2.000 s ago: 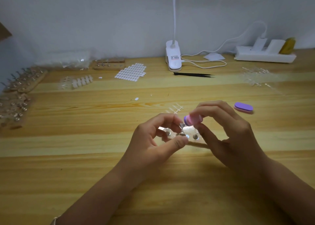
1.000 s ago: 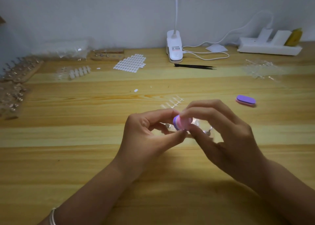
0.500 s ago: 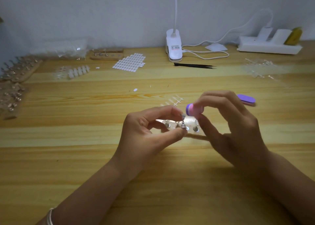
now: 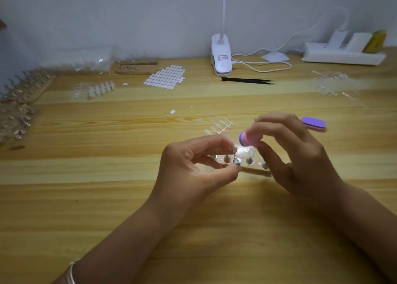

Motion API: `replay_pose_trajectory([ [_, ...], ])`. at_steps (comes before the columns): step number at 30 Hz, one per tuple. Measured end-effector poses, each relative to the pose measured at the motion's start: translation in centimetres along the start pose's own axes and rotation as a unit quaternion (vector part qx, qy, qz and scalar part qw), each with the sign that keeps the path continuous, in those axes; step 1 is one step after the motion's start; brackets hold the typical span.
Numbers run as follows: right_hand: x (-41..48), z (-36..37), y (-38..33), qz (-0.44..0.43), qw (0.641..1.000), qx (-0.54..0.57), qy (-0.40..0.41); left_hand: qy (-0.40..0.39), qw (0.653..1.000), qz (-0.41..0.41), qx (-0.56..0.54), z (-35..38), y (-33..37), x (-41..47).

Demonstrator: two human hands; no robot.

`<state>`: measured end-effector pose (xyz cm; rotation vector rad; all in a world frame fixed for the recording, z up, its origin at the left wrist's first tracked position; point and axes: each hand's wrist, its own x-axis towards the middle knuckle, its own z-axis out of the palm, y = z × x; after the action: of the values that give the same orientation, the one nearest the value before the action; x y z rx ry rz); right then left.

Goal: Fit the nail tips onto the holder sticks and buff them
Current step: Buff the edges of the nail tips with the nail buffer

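Left hand (image 4: 193, 167): thumb and forefinger pinch one holder stick (image 4: 236, 155), centre of the frame, just above the wooden base (image 4: 253, 169).
Right hand (image 4: 298, 154): fingertips clasp the buffer block (image 4: 249, 138), its end just above and right of the stick's top; whether they touch is hard to tell.
Nail tip (image 4: 234, 148): a small pale cap on the stick's top. It is probably thin, light, stiff plastic that is smooth and slippery, and hard pressure could pop it off or crack it.
Where to hold: the stick is best taken low on the stem, as here, with a finger bracing behind the tip, so the curved face stays open to the buffer.
Holder stick: thin metal stem with a round, shiny foot. It looks rigid but tiny, so it would twist easily between the fingers.
Buffer block: short and oval-ended, with pink foam and a purple layer. It looks soft and matte, with a gritty face, and gives under a squeeze.
Wooden base: a flat strip lying on the surface (image 4: 107, 197), carrying other upright sticks, some capped with clear tips.
Spare buffer (image 4: 314, 123): purple oval, right of centre.
Strip of nail tips (image 4: 219, 128): clear, on a thin sprue, just above the hands.
Surface: pale, grained wood with a smooth finish.
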<state>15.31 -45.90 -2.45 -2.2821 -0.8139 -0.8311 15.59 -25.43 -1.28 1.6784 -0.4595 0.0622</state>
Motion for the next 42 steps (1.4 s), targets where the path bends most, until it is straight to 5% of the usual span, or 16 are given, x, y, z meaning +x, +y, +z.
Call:
replay_pose_trajectory([
  [15, 0.0, 0.2, -1.5, -0.027, 0.997, 0.044, -0.049, 0.023, 0.995, 0.015, 0.092, 0.2, 0.6, -0.2],
  [42, 0.2, -0.5, -0.4, -0.006, 0.999, 0.022, -0.049, 0.021, 0.998, -0.035, 0.052, 0.4, 0.3, -0.1],
])
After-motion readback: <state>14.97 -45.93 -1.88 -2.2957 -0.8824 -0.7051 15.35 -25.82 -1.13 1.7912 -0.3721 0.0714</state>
